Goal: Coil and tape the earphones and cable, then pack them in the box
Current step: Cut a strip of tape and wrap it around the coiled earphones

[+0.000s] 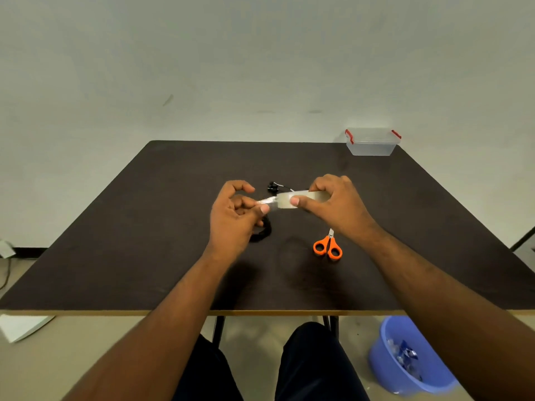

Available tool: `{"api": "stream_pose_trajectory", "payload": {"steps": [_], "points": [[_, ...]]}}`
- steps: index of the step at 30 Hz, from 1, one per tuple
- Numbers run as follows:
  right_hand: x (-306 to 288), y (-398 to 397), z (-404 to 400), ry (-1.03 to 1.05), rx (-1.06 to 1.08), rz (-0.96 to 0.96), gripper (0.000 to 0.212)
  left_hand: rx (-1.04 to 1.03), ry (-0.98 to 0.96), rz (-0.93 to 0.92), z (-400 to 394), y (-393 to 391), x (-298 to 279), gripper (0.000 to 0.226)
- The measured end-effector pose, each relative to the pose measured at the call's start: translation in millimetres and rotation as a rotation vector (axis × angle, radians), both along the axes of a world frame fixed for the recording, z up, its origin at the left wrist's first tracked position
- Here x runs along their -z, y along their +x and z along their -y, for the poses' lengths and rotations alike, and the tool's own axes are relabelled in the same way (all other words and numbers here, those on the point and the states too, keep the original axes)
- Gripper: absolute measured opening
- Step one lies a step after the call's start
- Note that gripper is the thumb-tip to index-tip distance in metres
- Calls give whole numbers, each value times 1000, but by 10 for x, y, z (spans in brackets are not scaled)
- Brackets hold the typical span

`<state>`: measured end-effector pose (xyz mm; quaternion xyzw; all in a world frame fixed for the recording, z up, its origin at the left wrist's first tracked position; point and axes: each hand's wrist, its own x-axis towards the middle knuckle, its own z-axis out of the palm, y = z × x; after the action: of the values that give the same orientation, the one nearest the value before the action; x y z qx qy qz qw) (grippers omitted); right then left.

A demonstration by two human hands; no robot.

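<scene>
Clear tape roll (pixel 301 199) is gripped in the right hand (pixel 335 205), thumb pressed on its face; the left hand (pixel 234 218) pinches the free tape end (pixel 265 201) and draws it taut. Tape is light, thin and sticky, best held by its edges. A black coiled cable (pixel 262 233) lies on the worktop (pixel 144 241) under the left hand, soft and springy, apt to uncoil; the earphones (pixel 273 186) lie beyond, apparently still loose. Orange scissors (pixel 328 247) sit near; the lidded box (pixel 372 141) stands well apart. No legible writing.
</scene>
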<state>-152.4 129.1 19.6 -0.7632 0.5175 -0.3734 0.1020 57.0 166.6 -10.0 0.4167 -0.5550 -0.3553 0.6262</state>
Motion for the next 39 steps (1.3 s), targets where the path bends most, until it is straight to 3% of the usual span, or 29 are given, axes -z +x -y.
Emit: {"api": "stream_pose_trajectory", "payload": {"steps": [3,8,12,17,19,22,26,34,39], "points": [[-70,-146,131,24,-150,42,26,-101,30,40,75,391,39,32],[-113,-121,496,-142,-391,-711,29,-216,85,184,189,1157,55,31],[-188,267,759,-124,-405,-877,33,-275,144,176,289,1433,149,29],[-334,744,1082,-45,-207,-1119,92,-408,256,104,355,1677,352,16],[-324,852,1210,22,-92,-1167,97,-446,293,44,380,1752,408,16],[-258,986,1373,110,-32,-1162,89,-451,321,51,438,1759,434,15],[-249,1114,1462,235,-71,-981,41,-451,322,73,463,1740,438,13],[-118,948,1228,275,-176,-783,10,-451,314,143,476,1743,479,12],[-166,695,907,388,-265,-821,7,-431,256,230,426,1683,479,14]]}}
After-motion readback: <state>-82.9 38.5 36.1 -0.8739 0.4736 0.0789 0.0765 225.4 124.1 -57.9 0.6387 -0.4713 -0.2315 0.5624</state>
